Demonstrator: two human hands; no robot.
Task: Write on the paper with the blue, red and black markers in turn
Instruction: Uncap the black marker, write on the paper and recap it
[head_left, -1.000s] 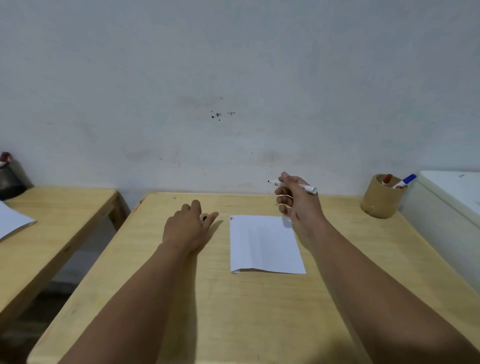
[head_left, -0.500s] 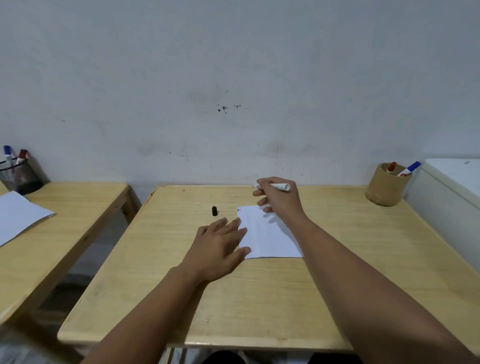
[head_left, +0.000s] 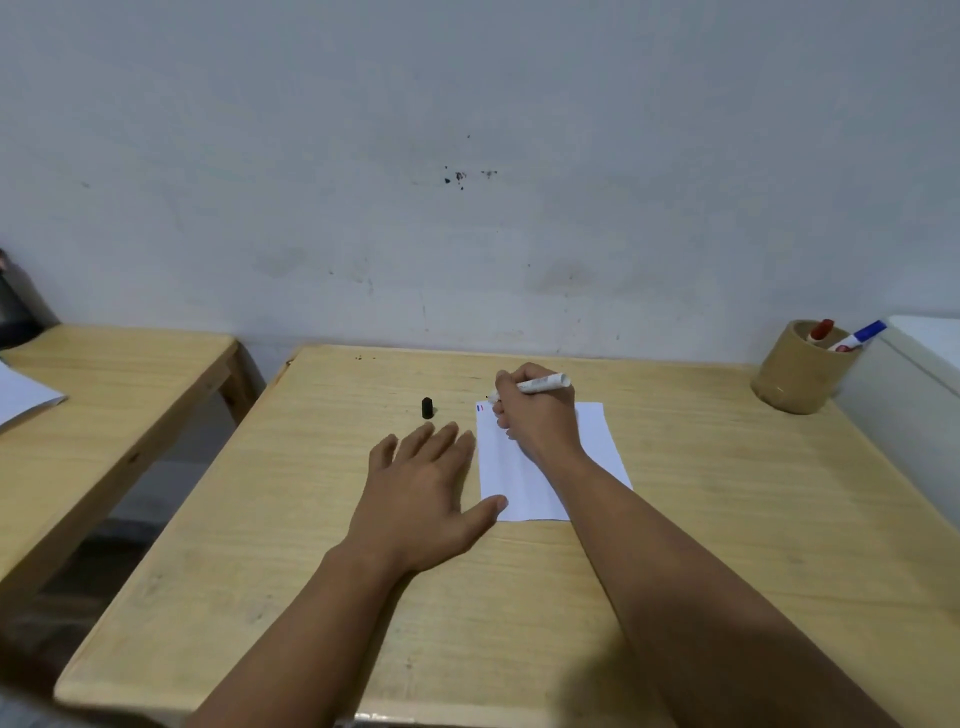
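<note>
My right hand (head_left: 537, 415) is closed around the black marker (head_left: 543, 384), barrel angled up toward the right of the frame so the tip comes down at the paper's (head_left: 597, 441) upper left corner, right beside the small blue and red marks (head_left: 480, 408) already there. That tells me black is the last colour, and I'm lining it up next to the other two. My left hand (head_left: 423, 493) lies flat and open, holding nothing, palm on the worktop (head_left: 727, 519), thumb touching the sheet's lower left corner to keep it from sliding. Just above my fingertips sits the black cap (head_left: 427, 408), parked within reach for recapping. Far right, the brown cup (head_left: 789, 376) holds the red marker (head_left: 821, 330) and blue marker (head_left: 857, 336), capped and out of the way.
</note>
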